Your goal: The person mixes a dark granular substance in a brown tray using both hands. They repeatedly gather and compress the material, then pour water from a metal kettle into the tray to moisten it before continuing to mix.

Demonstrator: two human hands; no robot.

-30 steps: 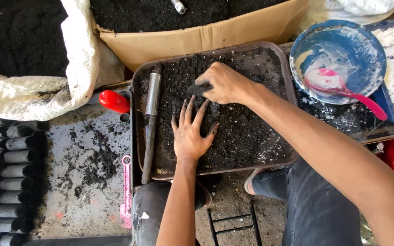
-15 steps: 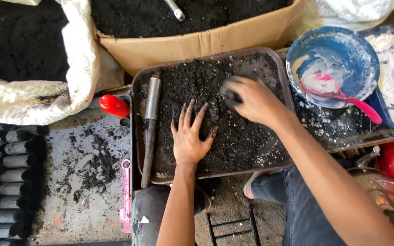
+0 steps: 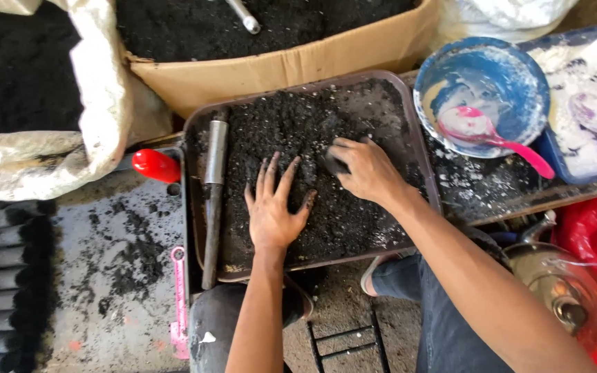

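Pressing left hand (image 3: 272, 211), fingers spread wide, flat into soil (image 3: 291, 131) in tray (image 3: 419, 148); pinching a dark clump (image 3: 335, 164) with right hand (image 3: 365, 169), fingers curled, beside metal rod (image 3: 213, 193).

Tray (image 3: 419, 155): soil open toward its far edge beyond both hands. Left side blocked by metal rod (image 3: 212, 200); far side walled by cardboard box (image 3: 278, 69); right side crowded by blue bowl (image 3: 481, 90).
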